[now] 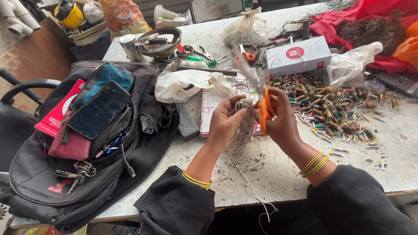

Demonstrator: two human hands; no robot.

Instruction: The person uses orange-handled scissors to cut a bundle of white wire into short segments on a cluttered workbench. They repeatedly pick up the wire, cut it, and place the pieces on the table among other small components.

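In the middle of the frame, a tangled bunch of thin white string (242, 124) hangs in loose loops, with stray ends trailing down over the edge of the worn table (278, 174). The left hand (225, 122) is curled around the bunch, and the right hand (281, 119) grips orange-handled scissors (264, 106) with blades pointing up. Right of the hands lies a heap of small coloured tubes (331, 106); a black backpack (87, 174) fills the left side.
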